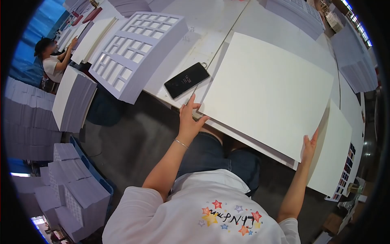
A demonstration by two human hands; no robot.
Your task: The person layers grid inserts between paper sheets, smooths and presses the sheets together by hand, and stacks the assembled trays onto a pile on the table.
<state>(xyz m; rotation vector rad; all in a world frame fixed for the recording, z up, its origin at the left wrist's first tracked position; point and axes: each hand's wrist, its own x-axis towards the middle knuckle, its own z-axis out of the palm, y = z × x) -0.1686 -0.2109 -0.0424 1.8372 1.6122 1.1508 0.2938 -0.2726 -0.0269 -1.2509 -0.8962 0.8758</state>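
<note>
1. Touching the large white rectangular board (268,93) at its near-left corner: left hand (191,120), fingers spread.
2. Right hand (309,148) against its right edge, by the near-right corner; cannot tell if pinching.
3. Board over white tabletop (209,22), beside black-screened rectangular phone (187,80).
4. Lavender compartmented block (129,63), beyond phone: rectangular recesses showing white; contents unclear.

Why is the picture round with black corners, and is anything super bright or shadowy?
Head view: probably a wide lens, since the table's right side bends; head view: the window strip at upper right glares; head view: the white board looks evenly pale, while the floor is dim.
</note>
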